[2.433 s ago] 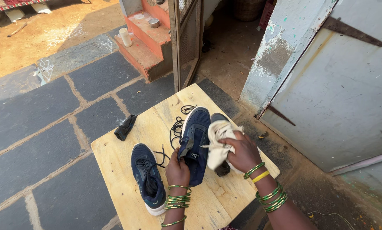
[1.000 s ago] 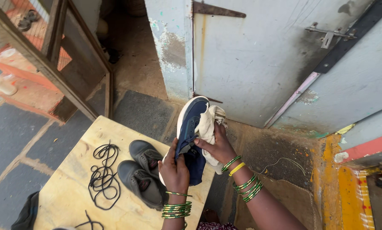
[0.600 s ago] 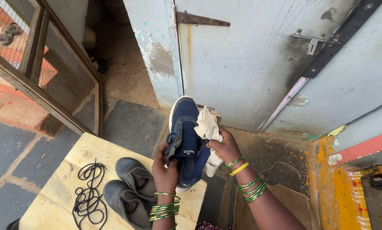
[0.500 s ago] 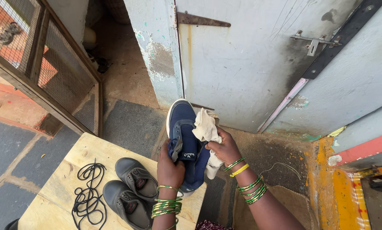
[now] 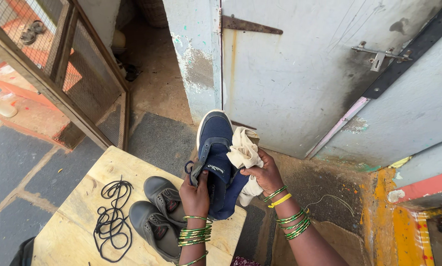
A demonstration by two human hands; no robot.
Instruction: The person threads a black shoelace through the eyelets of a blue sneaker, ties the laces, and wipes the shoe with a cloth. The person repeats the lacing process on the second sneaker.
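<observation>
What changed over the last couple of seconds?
The blue shoe was lifted off the wooden table and is now held up, toe pointing away. The view swung toward the metal door. Unchanged: left hand grips the shoe, right hand presses the white cloth to its side. Laces lie loose.

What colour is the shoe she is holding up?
The shoe is dark navy blue with a white sole rim, seen in the head view.
</observation>
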